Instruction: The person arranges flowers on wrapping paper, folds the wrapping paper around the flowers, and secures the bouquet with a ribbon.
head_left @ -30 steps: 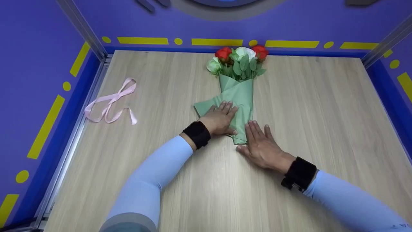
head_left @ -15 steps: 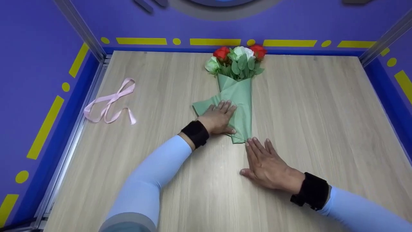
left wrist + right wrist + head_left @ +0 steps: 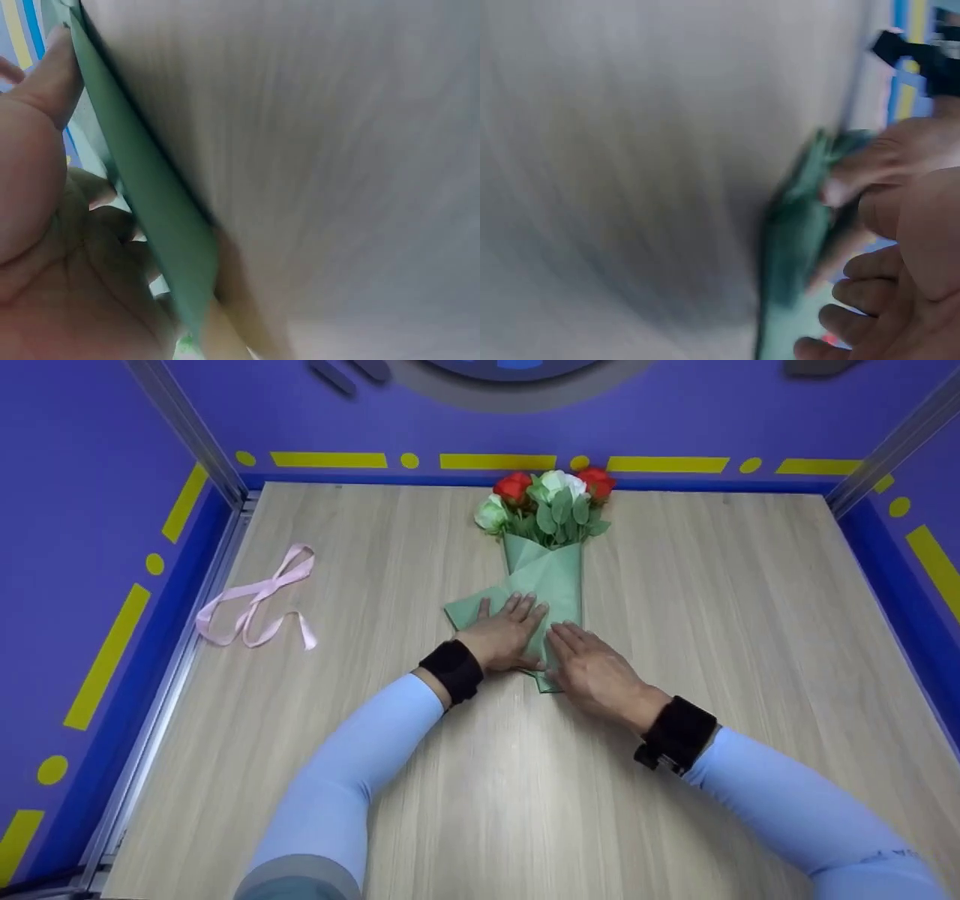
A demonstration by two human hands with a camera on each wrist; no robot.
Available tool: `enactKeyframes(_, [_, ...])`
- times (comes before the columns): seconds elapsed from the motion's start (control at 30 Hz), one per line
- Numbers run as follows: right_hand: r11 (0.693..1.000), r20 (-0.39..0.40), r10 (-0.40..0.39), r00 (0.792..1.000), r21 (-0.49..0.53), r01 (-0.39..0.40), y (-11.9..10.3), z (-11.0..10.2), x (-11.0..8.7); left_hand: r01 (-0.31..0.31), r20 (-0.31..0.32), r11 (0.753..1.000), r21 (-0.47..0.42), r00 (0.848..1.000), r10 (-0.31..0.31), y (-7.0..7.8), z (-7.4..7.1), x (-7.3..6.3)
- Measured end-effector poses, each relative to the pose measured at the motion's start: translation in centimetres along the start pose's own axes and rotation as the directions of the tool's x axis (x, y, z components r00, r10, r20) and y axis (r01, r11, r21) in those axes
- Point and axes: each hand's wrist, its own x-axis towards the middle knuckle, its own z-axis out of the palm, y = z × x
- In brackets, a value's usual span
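Ribbon [image 3: 259, 594]: pink, loosely looped, on the table [image 3: 720, 607] at 9 o'clock. Wrap [image 3: 551, 574]: green, creased, lying from centre toward 12, flap [image 3: 465, 607] jutting to 9; red and whitish flowers [image 3: 555, 484] and green leaves [image 3: 562, 519] out of its top. My left hand [image 3: 496, 637]: fingers spread, resting on the wrap, clasping nothing. My right hand [image 3: 596, 675], at 4: fingers together, extended over wrap's lower right, nothing gripped; contact, can't tell.

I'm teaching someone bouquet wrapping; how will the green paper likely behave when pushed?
The green paper probably bends easily, since it lies folded over itself below the flowers. It seems light, since it looks thin. Its corner may lift if nudged, since it juts out beside the left hand.
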Motion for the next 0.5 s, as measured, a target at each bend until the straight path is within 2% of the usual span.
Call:
enactKeyframes(0.1, [0.999, 0.098, 0.035, 0.995, 0.034, -0.038, 0.4, 0.9, 0.5, -0.017, 0.001, 1.0, 0.011, 1.0, 0.017, -0.3, 0.1, 0.0])
enactKeyframes(0.17, [0.997, 0.116, 0.041, 0.992, 0.065, -0.049, 0.6, 1.2, 0.5, -0.022, 0.008, 1.0, 0.013, 1.0, 0.022, -0.5, 0.1, -0.1])
enactKeyframes(0.3, [0.993, 0.052, 0.041, 0.998, 0.112, -0.047, 0.8, 1.7, 0.5, -0.032, 0.024, 0.999, 0.016, 0.999, 0.031, -0.9, 0.2, -0.1])
enactKeyframes(0.4, [0.994, 0.007, 0.046, 0.999, 0.1, -0.046, 0.8, 1.9, 0.5, -0.046, 0.021, 0.999, 0.017, 0.999, 0.046, -1.2, 0.4, -0.1])
enactKeyframes(0.5, [0.996, -0.004, 0.051, 0.999, 0.076, -0.051, 0.7, 2.0, 0.5, -0.06, 0.014, 0.998, 0.015, 0.998, 0.06, -1.9, 0.5, -0.2])
